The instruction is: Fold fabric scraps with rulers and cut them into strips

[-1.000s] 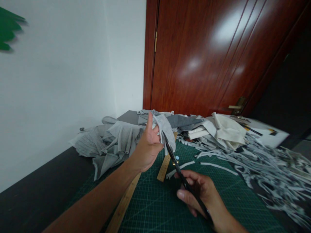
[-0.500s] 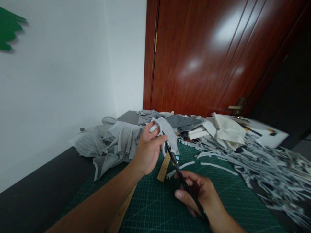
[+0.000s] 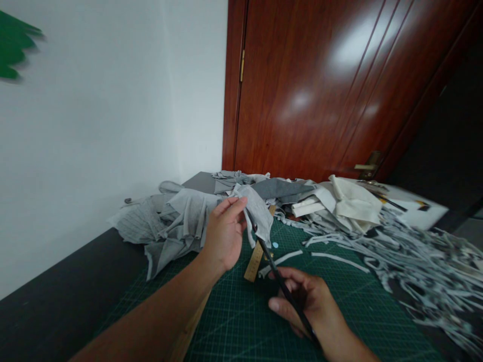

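My left hand (image 3: 226, 229) pinches a light grey piece of fabric (image 3: 258, 203) between thumb and fingers, holding it up above the cutting mat. A narrow edge of the fabric hangs down beside my fingers. In my right hand (image 3: 305, 299) is a pair of long dark scissors (image 3: 277, 276), seen edge-on. Their tip meets the lower part of the fabric. Beneath the blades, a wooden ruler (image 3: 253, 263) lies on the green cutting mat (image 3: 234, 311). Two cut fabric strips (image 3: 339, 260) rest on the mat near my right hand.
Crumpled grey fabric (image 3: 177, 216) is heaped on the left. At the right lies a large tangle of grey strips (image 3: 426, 266), with cream fabric (image 3: 354, 201) behind it. A small light-blue disc (image 3: 275, 245) sits on the mat. A wooden door (image 3: 302, 90) stands beyond.
My left hand has shifted slightly left and its fingers have closed together on the fabric. The scissors' tip has moved slightly down and left, against the fabric; my right hand has barely moved.
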Motion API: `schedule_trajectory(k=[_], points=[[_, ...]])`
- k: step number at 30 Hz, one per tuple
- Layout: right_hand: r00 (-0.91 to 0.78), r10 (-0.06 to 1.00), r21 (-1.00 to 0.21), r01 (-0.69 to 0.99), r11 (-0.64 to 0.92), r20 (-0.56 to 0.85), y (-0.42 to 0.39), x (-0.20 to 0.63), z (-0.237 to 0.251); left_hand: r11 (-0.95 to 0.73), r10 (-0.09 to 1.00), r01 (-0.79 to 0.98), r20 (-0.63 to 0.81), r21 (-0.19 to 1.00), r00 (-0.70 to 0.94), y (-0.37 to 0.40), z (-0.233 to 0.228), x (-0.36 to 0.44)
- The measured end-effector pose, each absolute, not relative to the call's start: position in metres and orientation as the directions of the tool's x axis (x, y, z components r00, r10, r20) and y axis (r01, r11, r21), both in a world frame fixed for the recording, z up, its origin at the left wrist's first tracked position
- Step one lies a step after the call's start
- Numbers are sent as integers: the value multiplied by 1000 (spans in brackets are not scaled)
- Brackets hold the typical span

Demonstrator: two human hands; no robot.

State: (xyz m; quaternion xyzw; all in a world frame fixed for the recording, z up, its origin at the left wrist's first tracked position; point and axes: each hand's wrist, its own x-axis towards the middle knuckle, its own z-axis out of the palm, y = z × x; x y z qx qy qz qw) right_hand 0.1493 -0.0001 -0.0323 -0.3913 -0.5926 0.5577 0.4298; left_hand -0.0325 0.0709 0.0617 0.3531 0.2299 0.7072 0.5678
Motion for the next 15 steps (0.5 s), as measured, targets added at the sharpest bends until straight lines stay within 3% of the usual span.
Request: schedule_trajectory(k=[15], points=[[-330,935,-992,-46,121,129,2,154,-35,-380,922,-489,365,785,-129,75,63,-39]])
